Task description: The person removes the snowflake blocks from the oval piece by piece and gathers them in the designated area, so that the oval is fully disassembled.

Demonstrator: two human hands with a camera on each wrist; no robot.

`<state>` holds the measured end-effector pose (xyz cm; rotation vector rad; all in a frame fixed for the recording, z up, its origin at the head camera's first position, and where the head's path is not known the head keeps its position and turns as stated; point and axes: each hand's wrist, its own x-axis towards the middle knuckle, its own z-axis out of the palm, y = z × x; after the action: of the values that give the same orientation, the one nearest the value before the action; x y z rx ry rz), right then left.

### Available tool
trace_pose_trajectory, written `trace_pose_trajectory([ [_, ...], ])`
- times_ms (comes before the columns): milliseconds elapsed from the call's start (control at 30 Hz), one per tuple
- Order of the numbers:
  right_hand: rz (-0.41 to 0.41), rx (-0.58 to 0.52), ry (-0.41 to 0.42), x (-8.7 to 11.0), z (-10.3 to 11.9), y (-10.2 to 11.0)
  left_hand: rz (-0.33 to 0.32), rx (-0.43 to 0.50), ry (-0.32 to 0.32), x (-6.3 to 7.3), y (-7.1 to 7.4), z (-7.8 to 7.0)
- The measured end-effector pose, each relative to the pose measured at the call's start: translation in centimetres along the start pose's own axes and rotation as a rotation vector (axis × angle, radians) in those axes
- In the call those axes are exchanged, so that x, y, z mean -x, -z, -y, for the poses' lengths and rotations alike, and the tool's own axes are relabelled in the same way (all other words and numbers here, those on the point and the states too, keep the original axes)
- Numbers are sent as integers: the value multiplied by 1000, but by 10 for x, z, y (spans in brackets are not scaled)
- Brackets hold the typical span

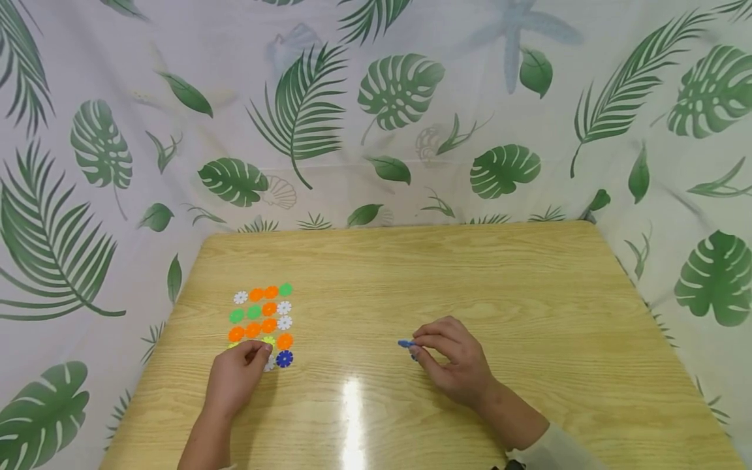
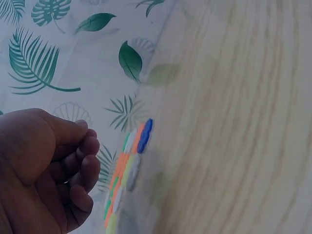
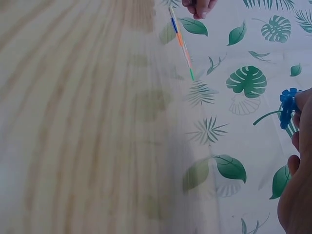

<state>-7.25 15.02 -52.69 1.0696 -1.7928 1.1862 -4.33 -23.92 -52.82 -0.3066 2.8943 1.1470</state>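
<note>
Notched plastic snowflake discs [image 1: 269, 309] lie flat in close rows on the left of the table, in orange, green, white, yellow and dark blue. My left hand [image 1: 236, 375] hovers over the near rows and hides some of them. Its fingers are curled, thumb tip against the index finger, and the left wrist view shows nothing between them. Right of the table's middle, my right hand [image 1: 455, 359] pinches blue snowflake discs [image 3: 288, 108] between thumb and fingers. One of these stands edge-on in the head view, another partly behind the thumb.
The wooden table [image 1: 376, 281] backs onto a white cloth [image 1: 329, 196] printed with green leaves, which also hangs along both sides. A dark blue disc [image 1: 284, 358] sits at the near right corner of the rows. A bright glare strip crosses the table's near middle.
</note>
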Motion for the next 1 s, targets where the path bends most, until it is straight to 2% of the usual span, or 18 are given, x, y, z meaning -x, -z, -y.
trace_pose_trajectory([
  [133, 13, -13, 7, 2, -2, -2, -2, 52, -39, -1, -5, -11],
  [333, 24, -17, 11, 3, -5, -4, 9, 106, -144, -2, -15, -29],
  [567, 28, -24, 25, 2, -3, -8, 77, 202, -312, -1, -32, -57],
  [733, 37, -34, 41, 1, -2, -14, 101, 222, -415, -1, -48, -76],
  [833, 45, -33, 41, 0, -1, -16, 141, 244, -495, 0, -54, -86],
  [1000, 60, -23, 40, -2, 0, -18, 250, 303, -616, 2, -60, -103],
])
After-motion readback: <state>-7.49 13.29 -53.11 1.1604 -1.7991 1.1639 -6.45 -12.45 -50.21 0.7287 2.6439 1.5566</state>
